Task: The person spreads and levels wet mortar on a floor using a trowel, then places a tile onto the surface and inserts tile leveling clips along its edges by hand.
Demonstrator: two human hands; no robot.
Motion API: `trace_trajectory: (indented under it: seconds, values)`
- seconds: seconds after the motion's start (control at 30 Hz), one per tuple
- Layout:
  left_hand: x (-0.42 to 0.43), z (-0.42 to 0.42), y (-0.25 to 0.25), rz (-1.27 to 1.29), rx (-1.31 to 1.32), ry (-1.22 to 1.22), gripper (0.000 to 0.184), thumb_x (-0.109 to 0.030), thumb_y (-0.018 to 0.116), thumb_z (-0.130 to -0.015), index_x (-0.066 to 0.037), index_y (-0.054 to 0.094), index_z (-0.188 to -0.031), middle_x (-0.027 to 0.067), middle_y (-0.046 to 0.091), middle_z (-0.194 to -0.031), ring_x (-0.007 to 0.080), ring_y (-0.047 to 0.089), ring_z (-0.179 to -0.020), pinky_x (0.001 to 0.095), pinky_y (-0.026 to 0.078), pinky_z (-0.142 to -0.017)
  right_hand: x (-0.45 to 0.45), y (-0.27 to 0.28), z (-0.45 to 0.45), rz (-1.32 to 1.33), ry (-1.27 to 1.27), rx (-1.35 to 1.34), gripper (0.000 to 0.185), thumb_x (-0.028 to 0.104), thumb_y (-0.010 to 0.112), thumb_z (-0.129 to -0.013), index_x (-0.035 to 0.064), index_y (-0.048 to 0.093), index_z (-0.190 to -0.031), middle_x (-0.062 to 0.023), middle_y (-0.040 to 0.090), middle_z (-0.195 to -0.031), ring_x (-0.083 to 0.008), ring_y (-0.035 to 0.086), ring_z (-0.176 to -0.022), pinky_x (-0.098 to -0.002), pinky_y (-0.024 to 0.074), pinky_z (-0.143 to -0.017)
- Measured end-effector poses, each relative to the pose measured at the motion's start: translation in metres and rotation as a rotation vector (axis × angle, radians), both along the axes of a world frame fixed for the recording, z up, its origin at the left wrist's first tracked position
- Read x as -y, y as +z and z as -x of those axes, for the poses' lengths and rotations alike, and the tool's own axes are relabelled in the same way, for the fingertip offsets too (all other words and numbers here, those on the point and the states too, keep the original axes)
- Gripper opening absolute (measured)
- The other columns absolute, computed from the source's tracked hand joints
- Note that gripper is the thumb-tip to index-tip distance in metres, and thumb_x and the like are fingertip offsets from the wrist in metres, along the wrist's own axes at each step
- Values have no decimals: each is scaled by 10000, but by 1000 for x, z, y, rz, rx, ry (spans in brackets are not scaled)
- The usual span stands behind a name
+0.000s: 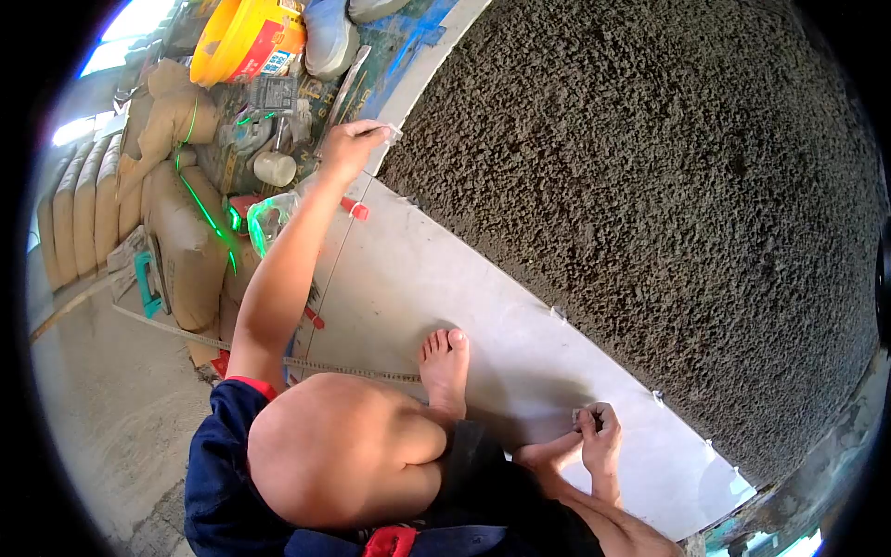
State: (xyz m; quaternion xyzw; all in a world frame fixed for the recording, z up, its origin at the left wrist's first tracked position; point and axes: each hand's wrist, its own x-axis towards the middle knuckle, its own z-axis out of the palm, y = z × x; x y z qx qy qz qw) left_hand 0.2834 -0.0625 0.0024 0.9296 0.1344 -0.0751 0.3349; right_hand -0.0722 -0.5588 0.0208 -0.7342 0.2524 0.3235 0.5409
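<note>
While my left hand (355, 150) pinches narrowly on a small white clip (393, 134), I see that clip right at its fingertips, beside the rough mortar (640, 186) spreading to that hand's right. Just nearer the body than this hand lies a red wedge (355, 208); farther forward and left of it stands a yellow bucket (243, 42). I have the right hand (600, 436) well apart over the pale tile (501, 316), curled narrow, with a greyish piece (578, 418) at its fingertips, too small for me to identify.
</note>
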Motion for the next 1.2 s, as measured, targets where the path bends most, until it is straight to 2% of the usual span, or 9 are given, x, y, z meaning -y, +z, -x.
trace_trajectory:
  seconds: [0.13, 0.23, 0.3, 0.4, 0.47, 0.5, 0.63, 0.9, 1.2]
  values:
    - [9, 5, -4, 117, 8, 127, 177, -170, 722, -859, -12, 746, -936, 41, 726, -821, 90, 635, -777, 249, 485, -721, 0, -2, 2, 23, -2, -4, 220, 201, 651, -955, -2, 581, -910, -44, 628, -767, -119, 574, -683, -270, 479, -646]
    - [8, 7, -9, 44, -14, 121, 153, -154, 720, -855, -27, 749, -935, 62, 736, -821, 107, 648, -751, 270, 497, -717, 0, -2, 3, 34, 9, 2, 212, 194, 647, -957, -3, 581, -913, -42, 626, -767, -115, 575, -683, -268, 481, -645]
    - [5, 8, -13, -102, 56, 33, 147, -150, 727, -841, -35, 750, -931, 94, 739, -811, 140, 675, -729, 287, 509, -697, -1, -2, 2, 34, 8, 4, 208, 191, 644, -959, -3, 581, -913, -42, 625, -766, -113, 576, -682, -268, 482, -645]
    - [-1, 10, -24, -171, 130, 13, 148, -152, 733, -828, -45, 750, -929, 113, 740, -816, 168, 697, -729, 297, 517, -684, -4, 3, -3, -7, -36, -11, 200, 183, 642, -959, -1, 580, -912, -43, 630, -770, -112, 577, -680, -267, 483, -643]
    - [4, 14, -26, -190, 160, 29, 148, -155, 738, -822, -48, 750, -924, 116, 738, -814, 174, 701, -730, 301, 519, -681, -6, 5, -7, 11, -62, -19, 165, 120, 645, -929, -25, 596, -867, -112, 700, -770, -163, 641, -675, -300, 518, -647]
    - [8, 16, -27, -208, 191, 43, 149, -158, 744, -816, -50, 750, -918, 120, 736, -812, 180, 706, -732, 305, 521, -679, -6, 6, -8, 11, -60, -21, 165, 120, 645, -929, -25, 596, -867, -112, 700, -770, -163, 641, -675, -300, 518, -647]
    - [10, 19, -27, -215, 174, 57, 134, -145, 740, -818, -45, 749, -907, 120, 736, -812, 180, 706, -731, 306, 521, -686, -7, 5, -9, 10, -40, -23, 150, 106, 646, -925, -21, 591, -867, -109, 697, -775, -156, 630, -668, -298, 518, -643]
    - [-12, 8, -37, 19, 135, 102, 123, -109, 736, -813, -18, 743, -896, 80, 741, -802, 124, 676, -718, 278, 506, -676, -8, 4, -9, -7, -72, -24, 116, 67, 637, -919, -21, 581, -870, -105, 692, -773, -149, 615, -665, -294, 508, -637]
    - [1, 11, -31, -137, 128, 83, 136, -148, 757, -799, -39, 745, -879, 88, 740, -791, 147, 684, -700, 288, 509, -668, -9, 2, -11, -27, -69, -43, 128, 92, 630, -925, -20, 586, -882, -103, 687, -771, -151, 618, -667, -291, 506, -644]
